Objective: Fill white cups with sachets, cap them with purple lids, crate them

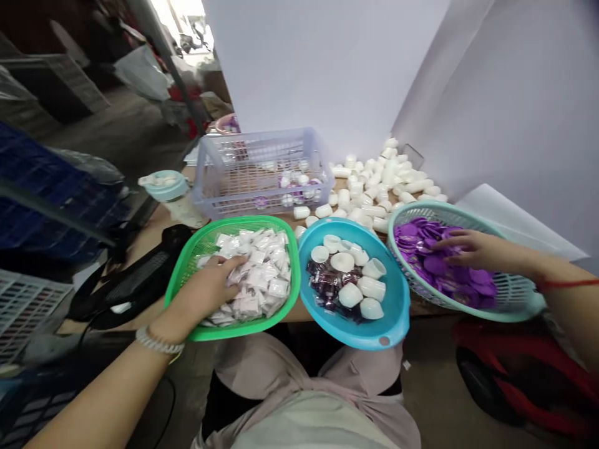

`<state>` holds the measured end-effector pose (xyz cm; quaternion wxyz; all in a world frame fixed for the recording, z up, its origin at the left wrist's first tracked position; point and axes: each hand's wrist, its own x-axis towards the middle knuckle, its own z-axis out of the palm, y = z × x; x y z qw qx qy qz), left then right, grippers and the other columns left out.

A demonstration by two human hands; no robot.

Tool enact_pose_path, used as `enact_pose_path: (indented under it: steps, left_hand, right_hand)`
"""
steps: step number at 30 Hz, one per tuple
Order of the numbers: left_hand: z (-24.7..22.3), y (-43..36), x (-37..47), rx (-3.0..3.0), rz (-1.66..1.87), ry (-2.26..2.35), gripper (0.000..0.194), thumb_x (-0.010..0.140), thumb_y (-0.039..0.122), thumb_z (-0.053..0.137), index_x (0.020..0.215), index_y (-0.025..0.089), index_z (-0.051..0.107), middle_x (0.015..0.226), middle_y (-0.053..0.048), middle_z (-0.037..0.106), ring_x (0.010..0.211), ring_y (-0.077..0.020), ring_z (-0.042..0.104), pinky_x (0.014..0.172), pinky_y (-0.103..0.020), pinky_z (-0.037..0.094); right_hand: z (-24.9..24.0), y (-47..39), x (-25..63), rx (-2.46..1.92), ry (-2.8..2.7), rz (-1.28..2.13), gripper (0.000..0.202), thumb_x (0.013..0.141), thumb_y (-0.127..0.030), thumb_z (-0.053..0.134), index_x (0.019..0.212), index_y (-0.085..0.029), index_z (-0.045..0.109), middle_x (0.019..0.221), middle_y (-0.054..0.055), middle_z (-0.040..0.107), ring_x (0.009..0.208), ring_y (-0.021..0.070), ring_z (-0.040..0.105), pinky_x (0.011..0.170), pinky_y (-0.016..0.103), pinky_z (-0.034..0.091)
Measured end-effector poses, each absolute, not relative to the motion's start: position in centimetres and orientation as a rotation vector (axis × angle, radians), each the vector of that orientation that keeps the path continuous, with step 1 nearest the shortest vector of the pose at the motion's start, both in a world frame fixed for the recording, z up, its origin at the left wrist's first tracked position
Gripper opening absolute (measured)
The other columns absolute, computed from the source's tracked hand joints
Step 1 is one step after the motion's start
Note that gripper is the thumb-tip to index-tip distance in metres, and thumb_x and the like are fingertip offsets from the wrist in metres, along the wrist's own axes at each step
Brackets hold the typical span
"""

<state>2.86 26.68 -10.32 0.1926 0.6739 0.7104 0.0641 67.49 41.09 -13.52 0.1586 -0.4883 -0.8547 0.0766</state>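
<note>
My left hand (213, 285) rests on the small white packets (257, 274) that fill the green basket (296, 274). Its thumb and fingers are apart, and I see nothing held in them. Over on the right, my right hand (472, 251) reaches into the pale teal basket (515, 296), its fingers stretched over a heap of round purple discs (435, 265). Some of its fingertips touch or nearly touch the discs. Between the two stands a blue basin (397, 312) with white cups (372, 288) lying on dark wrapped packets (327, 284).
Behind the basin, many white cups (369, 187) lie in a loose pile. A lilac crate (262, 209) holds several white and purple balls. To the left are a lidded jar (180, 202) and a black mesh bag (135, 284). A white wall (318, 68) stands behind.
</note>
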Motion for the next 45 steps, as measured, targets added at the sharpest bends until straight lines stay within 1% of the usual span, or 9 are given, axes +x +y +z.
enact_pose_path:
  steps: [3,8,15,20,24,33,38,41,45]
  left_hand:
    - [-9.4,26.4,1.4,1.845,0.373,1.994,0.050,0.074,0.031,0.063,0.121,0.022,0.077,0.121,-0.010,0.072,0.114,-0.0320,0.068,0.106,-0.040,0.050]
    - [-7.8,26.4,-1.1,1.681,0.752,2.047,0.035,0.076,0.031,0.061,0.107,0.019,0.072,0.099,-0.002,0.073,0.082,-0.0220,0.063,0.078,-0.031,0.049]
    - [-6.0,27.6,-1.7,1.560,1.263,1.907,0.032,0.065,0.020,0.067,0.096,0.020,0.073,0.081,0.002,0.065,0.069,-0.0164,0.052,0.065,-0.027,0.038]
    - [-5.6,27.6,-2.6,1.338,1.638,1.658,0.031,0.063,0.019,0.072,0.094,0.021,0.068,0.084,0.002,0.064,0.069,-0.0152,0.054,0.063,-0.025,0.040]
    - [-5.9,26.6,-3.8,1.134,1.786,1.492,0.037,0.061,0.021,0.077,0.096,0.022,0.064,0.085,0.002,0.065,0.069,-0.0150,0.058,0.061,-0.024,0.044]
    - [-9.4,25.5,-2.9,0.798,1.827,1.290,0.035,0.061,0.016,0.078,0.094,0.022,0.067,0.080,0.002,0.066,0.063,-0.0136,0.058,0.054,-0.021,0.042]
    - [-9.7,25.9,-1.9,0.710,1.823,1.227,0.038,0.062,0.015,0.077,0.098,0.023,0.067,0.077,0.003,0.067,0.063,-0.0143,0.060,0.055,-0.021,0.045]
    - [-9.3,25.9,-1.9,0.662,1.835,1.195,0.046,0.063,0.013,0.077,0.106,0.024,0.066,0.083,0.001,0.069,0.068,-0.0155,0.064,0.058,-0.022,0.048]
    - [-8.7,26.0,-2.2,0.578,1.809,1.164,0.053,0.065,0.014,0.076,0.115,0.025,0.064,0.087,0.000,0.070,0.068,-0.0176,0.067,0.056,-0.023,0.052]
  right_hand:
    - [-14.5,41.3,68.7,-1.439,-2.511,0.288,0.035,0.072,-0.068,0.077,0.102,-0.050,0.079,0.104,0.009,0.075,0.084,0.0281,0.077,0.082,0.046,0.063]
    - [-9.8,39.3,61.4,-1.483,-2.497,0.106,0.044,0.080,-0.082,0.063,0.107,-0.048,0.073,0.120,0.012,0.071,0.088,0.0370,0.073,0.089,0.071,0.058]
    - [-3.9,35.6,35.4,-0.811,-2.649,0.610,0.050,0.099,-0.047,0.063,0.147,-0.032,0.059,0.139,0.011,0.065,0.122,0.0311,0.068,0.105,0.052,0.058]
    - [-7.4,36.9,22.0,-0.894,-3.209,0.582,0.138,0.060,-0.049,0.100,0.173,-0.035,0.021,0.176,0.023,0.021,0.154,0.0559,0.032,0.119,0.071,0.034]
    - [-9.9,37.2,18.1,-1.170,-3.395,0.446,0.163,0.037,-0.053,0.106,0.173,-0.039,0.017,0.178,0.026,0.006,0.153,0.0673,0.019,0.114,0.080,0.024]
    - [-10.8,36.0,17.5,-1.269,-3.131,0.501,0.114,0.055,-0.026,0.094,0.160,-0.031,0.050,0.143,0.026,0.055,0.124,0.0561,0.057,0.093,0.063,0.052]
    - [-10.4,37.2,18.4,-1.246,-2.945,0.655,0.083,0.066,-0.021,0.084,0.146,-0.030,0.066,0.126,0.014,0.073,0.102,0.0370,0.071,0.090,0.045,0.056]
    - [-9.6,38.1,20.0,-1.229,-2.771,0.776,0.074,0.068,-0.018,0.081,0.140,-0.031,0.070,0.131,0.006,0.075,0.090,0.0268,0.073,0.083,0.036,0.058]
    - [-8.5,39.1,22.1,-1.235,-2.505,0.836,0.073,0.074,-0.035,0.087,0.144,-0.027,0.069,0.145,0.008,0.069,0.111,0.0312,0.073,0.091,0.039,0.060]
